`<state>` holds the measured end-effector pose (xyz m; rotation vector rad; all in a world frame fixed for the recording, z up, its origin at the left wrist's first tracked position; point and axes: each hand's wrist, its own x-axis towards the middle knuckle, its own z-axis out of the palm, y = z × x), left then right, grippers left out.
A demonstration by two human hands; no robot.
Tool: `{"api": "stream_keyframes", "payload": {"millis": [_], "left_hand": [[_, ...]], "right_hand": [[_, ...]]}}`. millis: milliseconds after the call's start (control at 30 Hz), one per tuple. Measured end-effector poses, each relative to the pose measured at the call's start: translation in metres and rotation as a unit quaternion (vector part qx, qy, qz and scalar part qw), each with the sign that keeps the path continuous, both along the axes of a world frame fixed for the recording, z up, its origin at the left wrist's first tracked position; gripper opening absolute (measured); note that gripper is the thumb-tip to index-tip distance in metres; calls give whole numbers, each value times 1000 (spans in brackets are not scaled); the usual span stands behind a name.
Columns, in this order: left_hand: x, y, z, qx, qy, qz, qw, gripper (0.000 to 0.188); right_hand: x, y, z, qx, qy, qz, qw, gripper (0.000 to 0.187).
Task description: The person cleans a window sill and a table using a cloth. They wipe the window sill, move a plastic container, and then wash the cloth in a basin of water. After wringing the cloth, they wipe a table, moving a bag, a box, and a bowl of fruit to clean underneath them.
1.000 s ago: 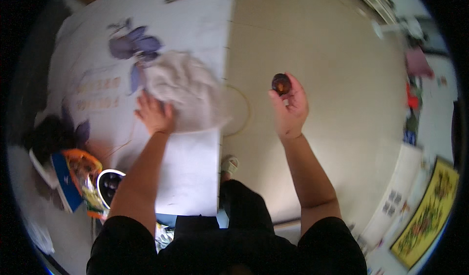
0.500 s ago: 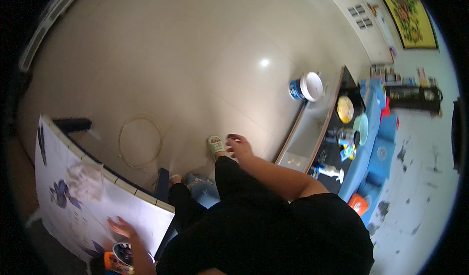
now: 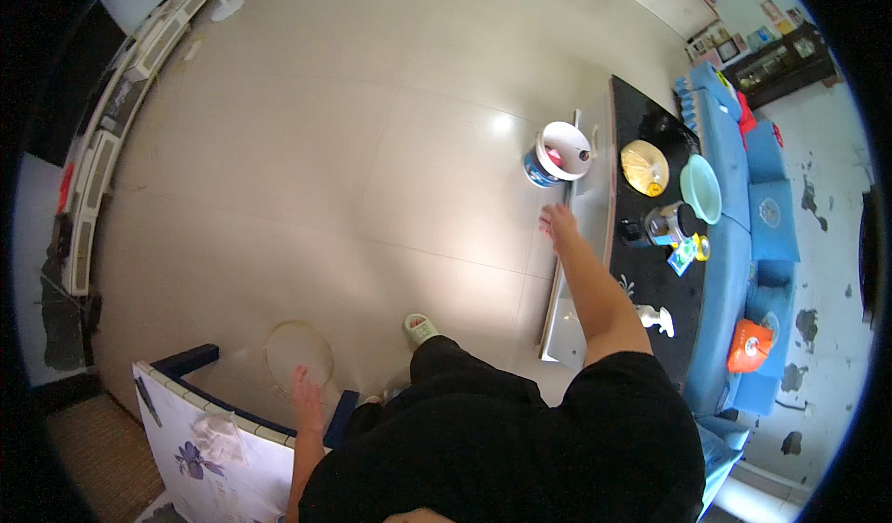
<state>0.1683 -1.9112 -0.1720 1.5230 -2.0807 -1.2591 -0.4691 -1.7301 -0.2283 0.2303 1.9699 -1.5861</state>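
Observation:
My right hand [image 3: 557, 226] reaches forward with its fingers loosely stretched and nothing in them. It is nearest to a white-and-blue bucket [image 3: 530, 165] on the floor, apart from it, with a small pinkish-red thing [image 3: 554, 156] showing inside. My left hand [image 3: 306, 395] hangs beside the edge of a white table [image 3: 172, 430], empty, its fingers stretched out. On that table lie a crumpled pale cloth [image 3: 220, 438] and a dark, slim object [image 3: 147, 402]. A thin yellowish hoop [image 3: 295, 322] rests on the floor just beyond my left hand.
A long black-topped table [image 3: 624, 110] runs along my right, bearing a yellow-filled round dish [image 3: 645, 168], a mint basin [image 3: 701, 189], a dark-lidded jar [image 3: 669, 223] and a white pump top [image 3: 658, 320]. Behind it stands a blue sofa [image 3: 729, 272]. A low white cabinet [image 3: 93, 184] lines the far left.
My right hand has moved forward and right, closer to the bucket. My left hand has come up off the white table's top to its edge. The view has shifted, showing more floor at left.

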Motion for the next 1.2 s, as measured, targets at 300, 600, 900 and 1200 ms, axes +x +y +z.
{"api": "stream_keyframes", "payload": {"millis": [300, 600, 900, 1200], "left_hand": [[27, 6, 39, 52, -205, 23, 977, 51], [162, 32, 19, 130, -181, 309, 924, 61], [231, -21, -1, 53, -106, 495, 861, 66], [365, -119, -49, 142, -260, 540, 787, 72]], "right_hand": [[188, 16, -35, 325, -211, 425, 818, 24], [254, -189, -91, 288, 101, 727, 615, 41], [442, -423, -9, 249, 70, 825, 502, 39], [641, -638, -26, 61, 257, 952, 155, 39]]}}
